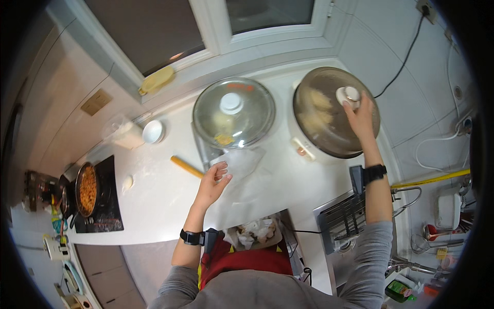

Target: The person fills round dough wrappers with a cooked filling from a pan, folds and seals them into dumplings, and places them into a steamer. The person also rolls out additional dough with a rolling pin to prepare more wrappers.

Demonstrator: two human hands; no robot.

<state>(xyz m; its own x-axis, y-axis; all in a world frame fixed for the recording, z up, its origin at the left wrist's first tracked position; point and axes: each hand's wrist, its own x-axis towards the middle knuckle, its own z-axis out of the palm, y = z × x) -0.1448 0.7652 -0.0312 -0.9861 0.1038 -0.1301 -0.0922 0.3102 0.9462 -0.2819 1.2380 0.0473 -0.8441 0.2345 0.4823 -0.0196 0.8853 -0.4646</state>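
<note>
My right hand (359,114) grips the white knob of a glass lid (335,135), which lies tilted over a white electric pot (297,133) on the right. Pale dough pieces (316,110) show through the lid. My left hand (214,181) is raised over the counter with fingers apart, holding nothing. Beyond it another glass lid (247,127) with a white knob covers a vessel with a yellowish item inside. A wooden rolling pin (186,166) and a clear plastic sheet (241,162) lie near my left hand.
On the left, a pan of reddish-brown food (88,189) stands on a black cooktop (110,208). A white bowl (153,131), a clear container of pale powder (127,134) and a small dough piece (128,182) are nearby. A sink (343,266) is at lower right.
</note>
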